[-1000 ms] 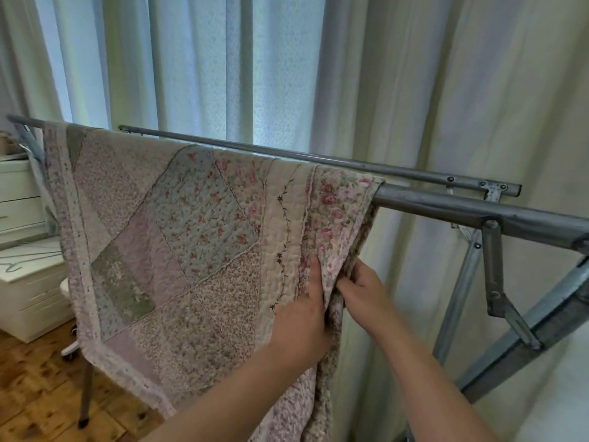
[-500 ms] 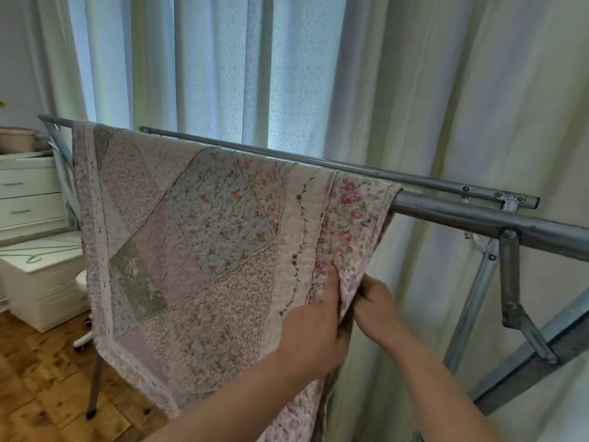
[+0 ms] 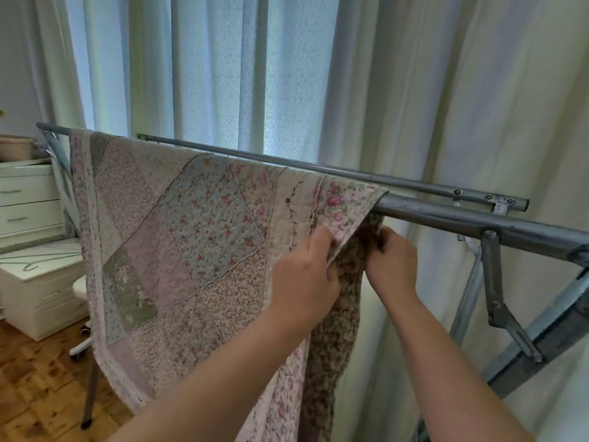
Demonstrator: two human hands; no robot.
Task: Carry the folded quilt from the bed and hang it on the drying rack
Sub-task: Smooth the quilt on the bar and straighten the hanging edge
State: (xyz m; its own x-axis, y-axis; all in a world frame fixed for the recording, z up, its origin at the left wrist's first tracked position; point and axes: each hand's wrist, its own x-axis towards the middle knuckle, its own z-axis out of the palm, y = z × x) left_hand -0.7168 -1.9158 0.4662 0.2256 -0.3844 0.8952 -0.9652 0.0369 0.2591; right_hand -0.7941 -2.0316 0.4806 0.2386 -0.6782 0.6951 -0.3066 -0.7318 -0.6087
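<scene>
The quilt [image 3: 191, 244] hangs over the near, thicker rail of the drying rack [image 3: 478, 220]. Its fold line runs along that rail, from upper left to lower right, and the panels drop straight down towards the floor. The patchwork face is towards the viewer; a darker floral backing shows at the right edge where the layers part.

The left hand [image 3: 306, 279] is closed on the front layer's right edge just below the rail, thumb on the patchwork face, and lifts that corner slightly outward. The right hand [image 3: 393, 263] is curled with its fingertips tucked into the darker backing layer behind; its grip appears closed on the cloth, though the fingertips themselves are hidden in the folds.

A brownish container [image 3: 16, 148] stands on the white drawer unit [image 3: 28, 199] at far left; it is cut by the frame edge and its contents cannot be made out. Wire hangers [image 3: 35, 260] lie on the lower white unit in front of it.

The quilt's lower hem is cut off at the bottom of the view behind the forearms. The rack's right end runs out of frame, and its left leg [image 3: 90, 393] is partly covered by the quilt. A second, thinner rail [image 3: 287, 161] lies behind, bare, against pale curtains [image 3: 287, 74].
</scene>
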